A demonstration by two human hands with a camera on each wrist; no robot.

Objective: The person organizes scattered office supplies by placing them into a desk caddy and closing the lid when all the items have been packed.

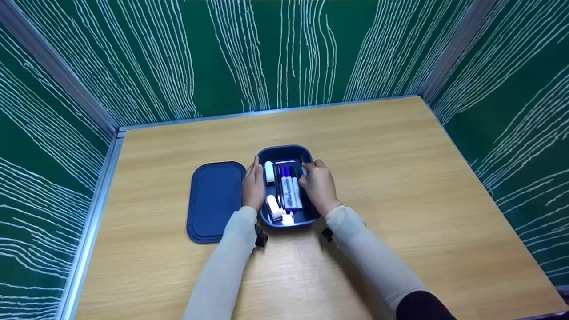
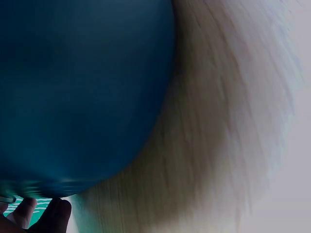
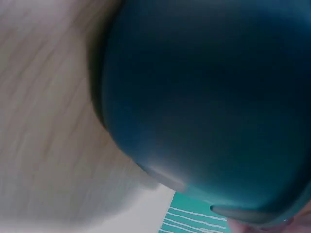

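Note:
A dark blue plastic box [image 1: 284, 151] stands on the table, its wall filling much of the left wrist view and the right wrist view. Inside lie several white markers [image 1: 291, 191] with blue or dark caps, a slim dark pen [image 1: 278, 186] and two white rounded pieces, an upper one [image 1: 269, 172] and a lower one [image 1: 273, 208]. My left hand [image 1: 253, 184] rests along the box's left side, fingers straight. Over the right rim, my right hand [image 1: 319, 184] reaches in with curled fingers and pinches a small pale object [image 1: 304, 170], mostly hidden by the fingers.
The flat dark blue lid [image 1: 215, 202] lies on the wooden table [image 1: 391, 178] just left of the box. Green panels [image 1: 302, 53] with white wavy lines close off the back and both sides, joined by metal posts [image 1: 458, 44].

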